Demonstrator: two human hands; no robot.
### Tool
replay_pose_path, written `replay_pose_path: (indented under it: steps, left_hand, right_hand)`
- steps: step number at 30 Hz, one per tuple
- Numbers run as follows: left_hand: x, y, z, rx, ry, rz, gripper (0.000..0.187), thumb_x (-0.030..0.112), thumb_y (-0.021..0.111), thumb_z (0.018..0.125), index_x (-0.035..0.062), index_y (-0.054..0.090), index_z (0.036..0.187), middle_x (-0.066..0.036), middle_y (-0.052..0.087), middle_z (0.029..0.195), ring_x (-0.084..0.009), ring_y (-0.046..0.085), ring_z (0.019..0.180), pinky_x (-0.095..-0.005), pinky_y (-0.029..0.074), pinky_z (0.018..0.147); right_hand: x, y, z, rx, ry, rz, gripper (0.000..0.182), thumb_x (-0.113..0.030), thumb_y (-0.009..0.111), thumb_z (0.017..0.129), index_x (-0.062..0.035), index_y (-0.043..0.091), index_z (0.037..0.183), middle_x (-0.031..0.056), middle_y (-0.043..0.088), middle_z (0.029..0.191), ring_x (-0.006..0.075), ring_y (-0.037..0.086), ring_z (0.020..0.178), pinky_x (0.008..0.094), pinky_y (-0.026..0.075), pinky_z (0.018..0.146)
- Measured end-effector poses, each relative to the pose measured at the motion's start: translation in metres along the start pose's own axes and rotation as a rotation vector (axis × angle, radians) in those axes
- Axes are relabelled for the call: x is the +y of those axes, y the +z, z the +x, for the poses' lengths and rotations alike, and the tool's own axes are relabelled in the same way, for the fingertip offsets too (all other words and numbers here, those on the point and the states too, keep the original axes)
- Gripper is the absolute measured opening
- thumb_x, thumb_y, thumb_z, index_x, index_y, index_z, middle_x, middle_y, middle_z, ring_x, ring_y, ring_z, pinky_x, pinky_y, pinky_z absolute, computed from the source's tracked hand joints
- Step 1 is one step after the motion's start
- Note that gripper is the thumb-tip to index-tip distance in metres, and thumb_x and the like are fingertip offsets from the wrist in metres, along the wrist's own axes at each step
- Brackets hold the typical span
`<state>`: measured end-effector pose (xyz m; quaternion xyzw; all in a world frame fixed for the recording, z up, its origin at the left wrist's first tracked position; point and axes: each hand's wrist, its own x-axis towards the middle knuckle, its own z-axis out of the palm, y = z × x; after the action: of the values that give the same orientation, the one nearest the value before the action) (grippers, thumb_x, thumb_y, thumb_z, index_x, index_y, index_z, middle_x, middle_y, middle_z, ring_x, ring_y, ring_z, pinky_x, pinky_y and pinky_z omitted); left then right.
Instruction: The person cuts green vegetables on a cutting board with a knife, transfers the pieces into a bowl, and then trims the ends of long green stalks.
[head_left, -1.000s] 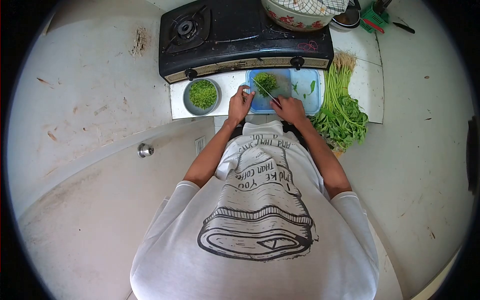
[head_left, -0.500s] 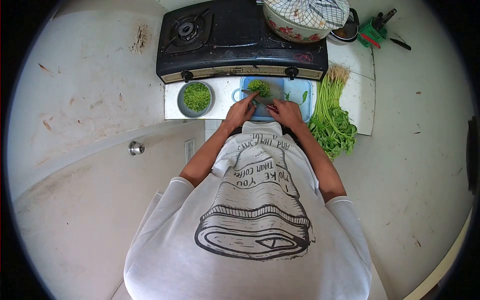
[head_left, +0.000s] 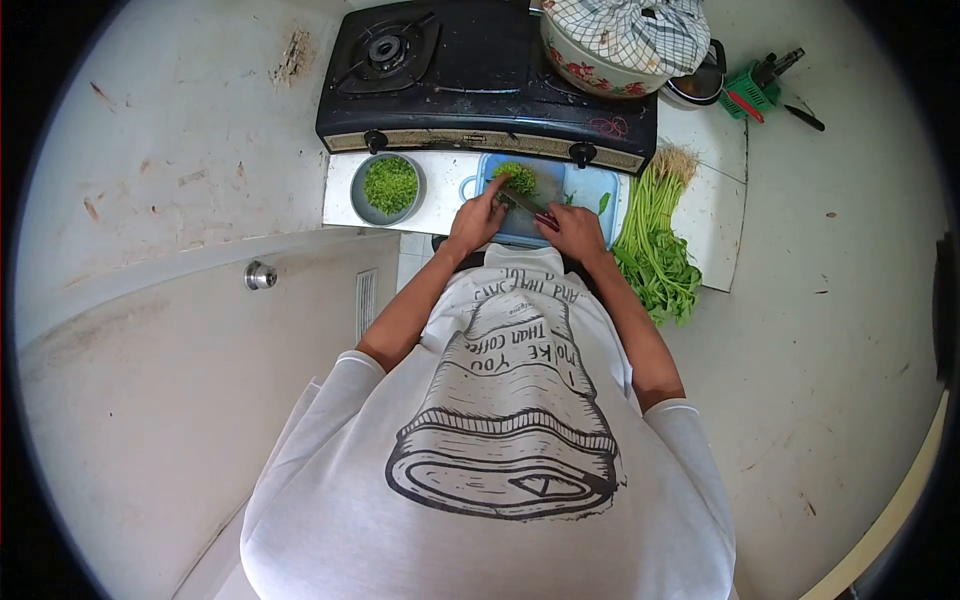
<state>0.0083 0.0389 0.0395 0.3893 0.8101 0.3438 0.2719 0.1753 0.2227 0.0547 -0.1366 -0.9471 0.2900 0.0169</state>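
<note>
My right hand (head_left: 575, 233) is closed around the dark red handle of a knife (head_left: 523, 201), its blade pointing up and left over the cutting board. My left hand (head_left: 478, 220) has its index finger stretched out beside the blade's tip, at the edge of a pile of finely chopped greens (head_left: 516, 178); its other fingers are small and partly hidden. Under both hands lies a blue cutting board (head_left: 573, 178) with a ring handle at its left. A few loose leaf pieces rest on its right part.
A grey bowl (head_left: 417, 203) of chopped greens stands left of the board. Bunched leafy stalks (head_left: 655, 235) lie to the right, roots toward the stove. Behind is a black gas stove (head_left: 480, 105) with a cloth-covered floral pot (head_left: 590, 75). A green basket (head_left: 750, 90) holds utensils, with a black-handled knife (head_left: 804, 118) beside it.
The view has shifted slightly. The knife blade shows more plainly now, and my left index finger has drawn back from over the greens toward the blade's tip.
</note>
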Motion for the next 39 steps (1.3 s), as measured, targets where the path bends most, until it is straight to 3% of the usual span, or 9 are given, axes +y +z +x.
replay_pose_path:
  steps: [7, 12, 14, 18, 21, 24, 27, 35, 39]
  left_hand:
    - [0.014, -0.006, -0.019, 0.171, 0.028, -0.243, 0.092, 0.001, 0.066, 0.091, 0.0178, 0.016, 0.167, -0.014, 0.070, 0.088, -0.0270, 0.066, 0.066, -0.0381, 0.055, 0.066]
    - [0.001, 0.001, -0.021, -0.085, 0.181, 0.019, 0.092, 0.008, 0.063, 0.094, 0.0225, 0.009, 0.167, -0.017, 0.071, 0.092, -0.0381, 0.068, 0.073, -0.0475, 0.056, 0.069]
    - [-0.005, 0.005, -0.022, -0.148, 0.204, 0.157, 0.090, 0.012, 0.062, 0.095, 0.0234, 0.008, 0.167, -0.018, 0.072, 0.093, -0.0411, 0.069, 0.077, -0.0497, 0.056, 0.071]
    - [0.000, -0.007, -0.028, -0.216, -0.011, 0.168, 0.087, 0.013, 0.062, 0.097, 0.0240, 0.011, 0.167, -0.019, 0.073, 0.090, -0.0418, 0.070, 0.082, -0.0485, 0.057, 0.080]
    - [-0.015, -0.006, -0.033, -0.139, -0.053, 0.042, 0.090, 0.012, 0.066, 0.095, 0.0208, 0.011, 0.166, -0.017, 0.074, 0.091, -0.0364, 0.071, 0.080, -0.0452, 0.058, 0.079]
    - [-0.020, -0.008, -0.039, -0.060, -0.089, -0.113, 0.096, 0.008, 0.070, 0.092, 0.0181, 0.011, 0.166, -0.015, 0.076, 0.096, -0.0283, 0.073, 0.080, -0.0395, 0.058, 0.079]
    - [-0.018, -0.013, -0.040, -0.012, -0.182, -0.359, 0.101, 0.002, 0.072, 0.089, 0.0172, 0.009, 0.167, -0.014, 0.076, 0.110, -0.0208, 0.072, 0.084, -0.0346, 0.057, 0.084]
    - [-0.020, -0.006, -0.022, -0.048, -0.232, -0.944, 0.112, -0.007, 0.072, 0.087, 0.0180, -0.002, 0.167, -0.018, 0.064, 0.139, -0.0179, 0.067, 0.100, -0.0320, 0.055, 0.093]
    - [-0.013, -0.009, -0.021, -0.036, -0.272, -1.015, 0.103, -0.004, 0.075, 0.087, 0.0154, 0.012, 0.165, -0.018, 0.067, 0.134, -0.0182, 0.068, 0.099, -0.0321, 0.055, 0.092]
  right_hand:
    - [-0.014, -0.004, 0.008, -0.005, 0.267, 0.294, 0.044, -0.045, 0.066, 0.097, -0.0035, 0.070, 0.083, 0.0161, 0.069, 0.067, 0.0338, 0.070, 0.063, 0.0455, 0.055, 0.063]
    - [-0.027, -0.001, 0.011, -0.147, 0.473, 0.806, 0.052, -0.045, 0.062, 0.103, 0.0030, 0.068, 0.084, 0.0052, 0.062, 0.059, 0.0110, 0.060, 0.052, 0.0293, 0.046, 0.049]
    - [-0.029, 0.004, 0.010, -0.184, 0.514, 0.878, 0.052, -0.046, 0.062, 0.103, 0.0028, 0.068, 0.085, 0.0047, 0.062, 0.059, 0.0116, 0.059, 0.050, 0.0291, 0.045, 0.048]
    - [-0.022, 0.017, 0.005, -0.165, 0.536, 0.939, 0.054, -0.048, 0.060, 0.103, 0.0029, 0.067, 0.088, 0.0046, 0.062, 0.060, 0.0110, 0.058, 0.050, 0.0283, 0.046, 0.047]
    - [-0.015, 0.019, 0.000, -0.092, 0.498, 0.746, 0.050, -0.047, 0.063, 0.102, 0.0016, 0.069, 0.089, 0.0095, 0.064, 0.061, 0.0204, 0.064, 0.052, 0.0343, 0.049, 0.052]
    - [-0.014, 0.006, -0.011, -0.026, 0.249, 0.268, 0.044, -0.043, 0.065, 0.100, -0.0006, 0.070, 0.091, 0.0164, 0.066, 0.066, 0.0344, 0.068, 0.061, 0.0423, 0.051, 0.059]
    - [-0.013, 0.006, -0.018, -0.107, 0.248, 0.257, 0.038, -0.040, 0.066, 0.099, -0.0031, 0.071, 0.091, 0.0207, 0.067, 0.071, 0.0428, 0.067, 0.070, 0.0473, 0.050, 0.065]
    - [-0.036, 0.005, -0.025, -0.049, 0.193, 0.325, 0.036, -0.038, 0.069, 0.097, -0.0037, 0.070, 0.089, 0.0200, 0.066, 0.070, 0.0409, 0.067, 0.067, 0.0473, 0.050, 0.062]
    - [-0.032, 0.010, -0.023, -0.021, 0.235, 0.271, 0.035, -0.038, 0.069, 0.098, -0.0033, 0.071, 0.090, 0.0192, 0.065, 0.066, 0.0406, 0.066, 0.062, 0.0467, 0.049, 0.060]
